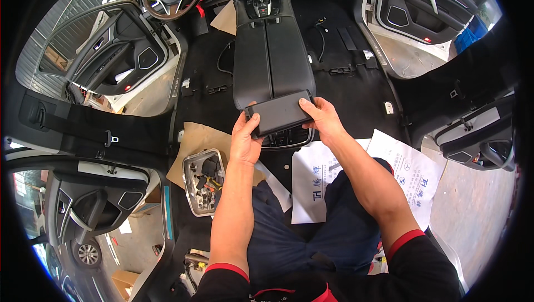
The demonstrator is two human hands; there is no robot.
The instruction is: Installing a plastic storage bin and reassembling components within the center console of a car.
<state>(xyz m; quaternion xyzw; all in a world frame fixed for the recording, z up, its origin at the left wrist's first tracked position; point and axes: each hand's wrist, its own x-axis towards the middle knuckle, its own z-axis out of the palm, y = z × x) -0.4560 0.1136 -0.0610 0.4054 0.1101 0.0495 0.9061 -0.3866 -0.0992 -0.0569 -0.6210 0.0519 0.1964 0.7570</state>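
Observation:
Between my two hands is a flat black rectangular panel with a dark, smooth face, tilted slightly up to the right. My left hand grips its left end, thumb on the top face. The right end is pinched in my right hand, thumb likewise on top; the fingers beneath are mostly hidden. Both hands are closed on it, over the rear end of the black centre console. Air vents on the console's rear face show just below the panel. I cannot make out exactly what part it is.
A metal tray of connectors and small parts stands on brown paper at left. White printed paper sheets lie around my legs. Seats are out; loose cables lie on the black floor. The car doors stand ajar.

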